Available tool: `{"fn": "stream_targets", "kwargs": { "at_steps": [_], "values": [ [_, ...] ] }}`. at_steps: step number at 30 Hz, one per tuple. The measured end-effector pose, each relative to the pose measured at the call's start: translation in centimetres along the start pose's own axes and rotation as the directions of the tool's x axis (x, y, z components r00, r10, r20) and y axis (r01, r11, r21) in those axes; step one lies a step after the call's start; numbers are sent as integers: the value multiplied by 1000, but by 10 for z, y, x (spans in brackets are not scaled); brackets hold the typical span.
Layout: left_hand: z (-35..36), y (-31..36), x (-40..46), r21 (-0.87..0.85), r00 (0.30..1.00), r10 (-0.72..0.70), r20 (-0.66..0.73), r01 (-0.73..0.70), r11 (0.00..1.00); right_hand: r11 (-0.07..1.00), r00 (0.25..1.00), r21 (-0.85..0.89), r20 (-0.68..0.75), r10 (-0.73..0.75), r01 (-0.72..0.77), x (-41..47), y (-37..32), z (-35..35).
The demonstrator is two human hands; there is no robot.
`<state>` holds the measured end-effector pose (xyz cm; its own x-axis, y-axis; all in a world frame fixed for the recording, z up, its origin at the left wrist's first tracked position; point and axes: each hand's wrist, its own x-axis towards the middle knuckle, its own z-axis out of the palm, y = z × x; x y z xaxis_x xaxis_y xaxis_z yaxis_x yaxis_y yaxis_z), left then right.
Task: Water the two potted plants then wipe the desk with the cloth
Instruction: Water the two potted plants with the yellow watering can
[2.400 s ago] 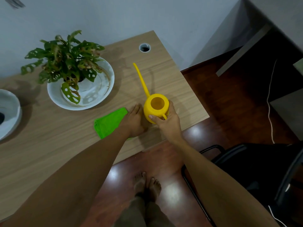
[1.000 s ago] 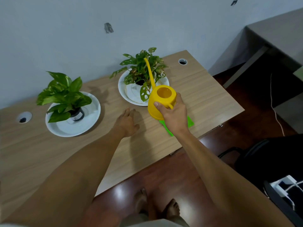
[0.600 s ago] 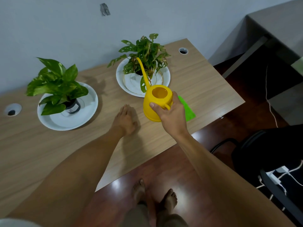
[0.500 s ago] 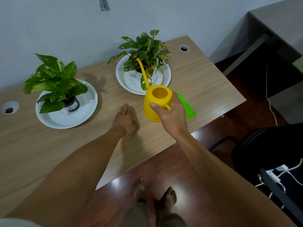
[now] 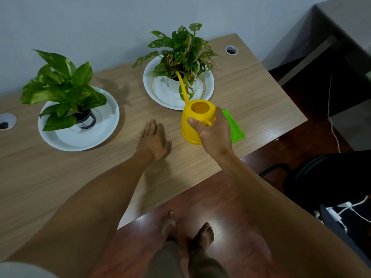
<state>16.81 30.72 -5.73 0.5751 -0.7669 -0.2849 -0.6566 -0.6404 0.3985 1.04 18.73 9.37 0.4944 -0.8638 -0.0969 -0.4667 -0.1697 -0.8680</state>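
Observation:
My right hand grips the handle of a yellow watering can, held above the desk. Its long thin spout reaches up into the holed-leaf plant, which stands on a white saucer at the back right. A broad-leaf plant in a dark pot sits on another white saucer at the left. My left hand rests flat on the wooden desk, fingers apart, holding nothing. A green cloth lies just right of my right hand, partly hidden by it.
Round cable holes sit in the desk at the far left and the back right corner. A black office chair stands to the right on the dark red floor. A white cable hangs near a grey desk.
The can left the desk near the cloth and moved toward the holed-leaf plant, its spout now among the leaves. My left hand slid left, off the cloth.

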Motion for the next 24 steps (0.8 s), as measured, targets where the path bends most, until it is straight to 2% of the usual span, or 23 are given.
{"fn": "stream_targets", "kwargs": {
  "at_steps": [12, 24],
  "values": [
    [-3, 2, 1, 0, 997, -25, 77, 25, 1000, 996, 996, -21, -31, 81, -81, 9, -16, -1],
    [-1, 0, 1, -9, 997, -18, 80, 19, 1000, 994, 996, -50, -3, 93, -93, 15, -36, -8]
  ]
}}
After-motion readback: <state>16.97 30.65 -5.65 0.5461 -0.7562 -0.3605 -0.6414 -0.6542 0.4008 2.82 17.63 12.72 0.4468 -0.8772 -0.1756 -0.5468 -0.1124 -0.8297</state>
